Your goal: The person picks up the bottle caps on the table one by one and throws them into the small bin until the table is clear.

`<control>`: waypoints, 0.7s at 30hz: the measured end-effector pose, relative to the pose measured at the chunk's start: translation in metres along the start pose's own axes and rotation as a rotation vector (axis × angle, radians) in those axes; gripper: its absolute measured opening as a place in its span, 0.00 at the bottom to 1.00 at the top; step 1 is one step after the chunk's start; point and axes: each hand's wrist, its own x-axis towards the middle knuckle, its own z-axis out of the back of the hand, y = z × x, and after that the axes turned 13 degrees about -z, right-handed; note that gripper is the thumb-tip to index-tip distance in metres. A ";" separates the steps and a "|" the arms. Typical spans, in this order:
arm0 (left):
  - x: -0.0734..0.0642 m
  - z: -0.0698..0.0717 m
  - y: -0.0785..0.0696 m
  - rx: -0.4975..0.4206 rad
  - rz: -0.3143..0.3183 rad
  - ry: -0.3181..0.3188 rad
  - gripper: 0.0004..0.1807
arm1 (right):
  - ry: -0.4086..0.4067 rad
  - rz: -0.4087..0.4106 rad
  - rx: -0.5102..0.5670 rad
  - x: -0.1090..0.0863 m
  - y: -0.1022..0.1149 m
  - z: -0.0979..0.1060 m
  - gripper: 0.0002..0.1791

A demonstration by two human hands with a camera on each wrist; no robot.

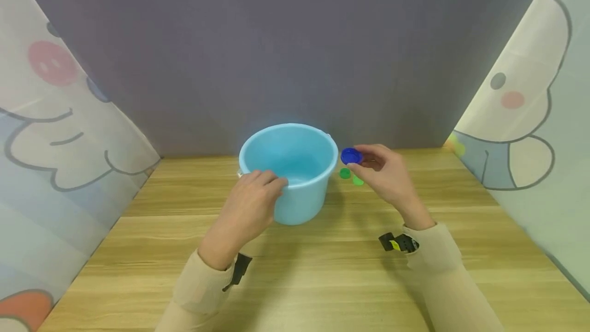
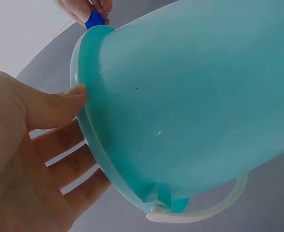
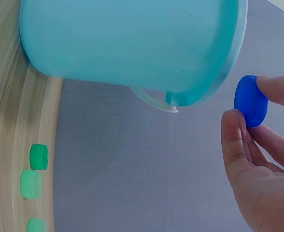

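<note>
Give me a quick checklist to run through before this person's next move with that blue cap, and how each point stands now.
1. Bucket upright on the table: ok.
2. Left hand steadying the bucket: ok; it holds the edge.
3. Blue cap secure: ok; the right hand pinches it between thumb and fingers.
4. Blue cap over the opening: not ok; it is held just outside, to the right.
5. White handle clear of the opening: ok; it hangs down outside.
6. Bucket's floor bare: cannot tell; the near part is hidden.
</note>
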 end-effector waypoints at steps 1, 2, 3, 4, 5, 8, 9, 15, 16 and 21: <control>0.000 0.000 0.000 0.000 0.000 -0.001 0.11 | 0.004 -0.003 -0.003 0.000 0.001 -0.001 0.23; 0.000 0.000 0.000 0.001 0.001 -0.001 0.11 | 0.008 -0.005 -0.004 0.001 0.001 -0.001 0.23; 0.000 0.000 0.000 0.001 0.001 0.001 0.11 | 0.011 -0.005 -0.007 0.001 0.002 -0.002 0.23; 0.000 0.000 0.000 0.003 0.000 0.002 0.11 | 0.013 -0.002 -0.008 0.002 0.003 -0.003 0.23; 0.000 0.001 0.000 0.004 0.000 0.002 0.11 | 0.015 0.001 -0.010 0.003 0.004 -0.003 0.23; 0.000 0.000 0.001 0.006 -0.003 -0.002 0.11 | 0.018 0.008 -0.025 0.005 0.010 -0.004 0.23; 0.001 0.000 0.001 0.006 -0.004 -0.004 0.11 | 0.020 0.007 -0.028 0.006 0.012 -0.004 0.23; 0.001 0.000 0.001 0.001 -0.012 -0.019 0.11 | 0.050 -0.002 -0.020 0.008 0.021 -0.008 0.23; 0.001 0.001 0.001 -0.002 -0.012 -0.018 0.11 | 0.056 0.000 -0.018 0.008 0.022 -0.009 0.23; 0.001 0.001 0.000 -0.012 -0.009 -0.009 0.12 | 0.079 -0.002 -0.019 0.011 0.026 -0.015 0.23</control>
